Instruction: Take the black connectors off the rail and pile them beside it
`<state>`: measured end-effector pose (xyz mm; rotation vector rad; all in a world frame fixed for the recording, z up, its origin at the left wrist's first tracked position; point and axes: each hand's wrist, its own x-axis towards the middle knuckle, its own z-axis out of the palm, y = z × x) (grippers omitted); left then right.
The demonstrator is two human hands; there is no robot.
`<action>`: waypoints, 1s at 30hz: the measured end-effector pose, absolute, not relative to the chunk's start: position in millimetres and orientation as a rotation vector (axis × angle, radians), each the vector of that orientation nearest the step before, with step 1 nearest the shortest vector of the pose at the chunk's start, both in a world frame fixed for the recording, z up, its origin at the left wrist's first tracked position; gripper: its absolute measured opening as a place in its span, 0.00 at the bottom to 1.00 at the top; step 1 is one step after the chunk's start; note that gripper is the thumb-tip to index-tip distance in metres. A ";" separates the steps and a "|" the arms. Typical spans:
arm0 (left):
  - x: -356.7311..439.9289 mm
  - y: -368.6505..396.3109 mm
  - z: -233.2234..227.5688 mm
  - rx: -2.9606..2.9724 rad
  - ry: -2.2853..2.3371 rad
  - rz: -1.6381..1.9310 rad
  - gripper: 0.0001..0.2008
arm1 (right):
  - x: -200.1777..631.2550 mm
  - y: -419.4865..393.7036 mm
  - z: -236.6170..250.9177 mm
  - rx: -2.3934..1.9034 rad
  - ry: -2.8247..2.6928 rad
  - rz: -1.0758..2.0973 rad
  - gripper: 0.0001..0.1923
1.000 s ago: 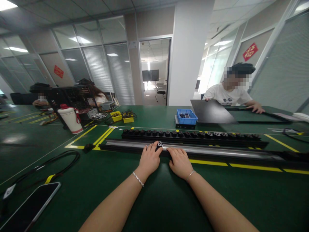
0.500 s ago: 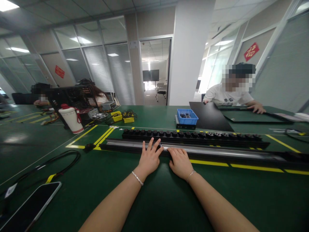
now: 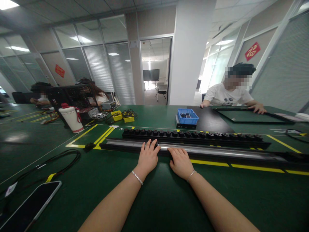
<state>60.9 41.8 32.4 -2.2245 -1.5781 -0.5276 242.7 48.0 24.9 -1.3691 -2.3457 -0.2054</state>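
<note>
A long rail with a shiny metal channel and black edges (image 3: 217,152) lies across the green table in front of me. My left hand (image 3: 147,156) is over it left of centre, its fingers bent. Between thumb and index finger shows a small black part (image 3: 156,144), mostly hidden by the fingers. My right hand (image 3: 180,162) rests on the rail just to the right, fingers side by side and laid over the near edge. Behind the rail, parallel to it, lies a black strip carrying a row of round black rollers (image 3: 188,134).
Farther back stands a blue bin (image 3: 187,116) on a black box. Two yellow trays (image 3: 128,119), a white bottle (image 3: 71,120) and an open computer case (image 3: 72,100) are at left. Nearer lie a phone (image 3: 31,206) and black cable. A co-worker (image 3: 229,93) handles a black frame (image 3: 256,121).
The fingers of my left hand have drawn closer together around the small black part. My right hand stays put. Across the table, the co-worker's black panel has been lowered flat.
</note>
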 end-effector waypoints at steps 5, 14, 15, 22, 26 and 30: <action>61.0 41.0 33.9 -2.200 -1.607 -0.554 0.19 | 242.5 47.6 26.1 -1.382 -2.354 -0.203 0.25; 49.2 42.6 34.9 -2.051 -1.753 -0.566 0.17 | 243.4 47.6 25.8 -1.367 -2.341 -0.184 0.25; 48.4 43.0 34.6 -2.047 -1.758 -0.559 0.17 | 243.5 47.6 25.8 -1.368 -2.341 -0.182 0.25; 51.1 43.4 35.4 -2.094 -1.659 -0.502 0.19 | 243.1 48.2 26.1 -1.384 -2.350 -0.189 0.25; 52.8 39.7 37.1 -2.241 -1.503 -0.467 0.21 | 243.0 48.1 26.2 -1.377 -2.348 -0.181 0.25; 54.5 37.8 35.9 -2.301 -1.506 -0.455 0.22 | 242.6 47.9 26.6 -1.392 -2.354 -0.169 0.25</action>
